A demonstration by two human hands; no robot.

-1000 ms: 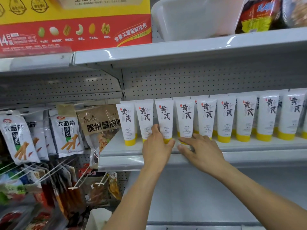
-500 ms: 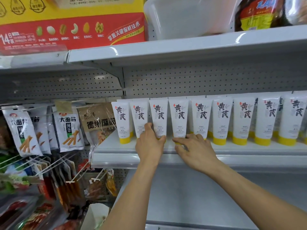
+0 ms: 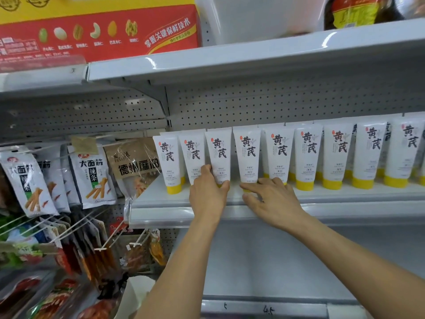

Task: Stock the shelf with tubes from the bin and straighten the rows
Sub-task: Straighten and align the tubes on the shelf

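A row of white tubes with yellow caps and black characters stands cap-down along the white shelf (image 3: pixel 345 196). More tubes stand behind the front row. My left hand (image 3: pixel 208 194) grips the lower end of the third tube from the left (image 3: pixel 218 153), fingers on its left side and thumb by its cap. My right hand (image 3: pixel 271 199) lies flat on the shelf edge. Its straight fingers touch the cap end of the fourth tube (image 3: pixel 247 153), and the hand hides the fifth tube's cap.
Snack bags (image 3: pixel 92 176) hang on pegs left of the shelf. The shelf above (image 3: pixel 253 56) carries a red and yellow box (image 3: pixel 99 31) and a white plastic tub (image 3: pixel 257 17). A bare white shelf (image 3: pixel 276 268) lies below my arms.
Both hands stay on the same two tubes. The view has drifted slightly, so the shelf sits a little further left in the frame.
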